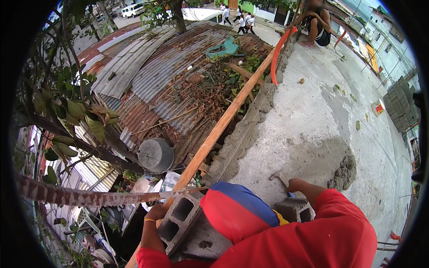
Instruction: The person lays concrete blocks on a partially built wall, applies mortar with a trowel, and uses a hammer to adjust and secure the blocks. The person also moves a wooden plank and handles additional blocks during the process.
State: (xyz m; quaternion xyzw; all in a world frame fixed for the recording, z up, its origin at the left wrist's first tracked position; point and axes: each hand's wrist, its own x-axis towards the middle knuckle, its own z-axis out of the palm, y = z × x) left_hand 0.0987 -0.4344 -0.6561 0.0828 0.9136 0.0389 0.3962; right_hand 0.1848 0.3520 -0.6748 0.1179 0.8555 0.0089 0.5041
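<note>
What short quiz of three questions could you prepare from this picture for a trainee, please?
1. In the picture, the corrugated roofing lies on which side of the long wooden plank? A) left B) right
2. True or false: the right hand is empty.
3. Fill in: the wristband beside the left hand is ____.

Key: 1. A. 2. False; it grips a tool. 3. Yellow.

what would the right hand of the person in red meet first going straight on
Past the tool it grips, probably the mortar strip; the hand's height above the slab is unclear.
</note>
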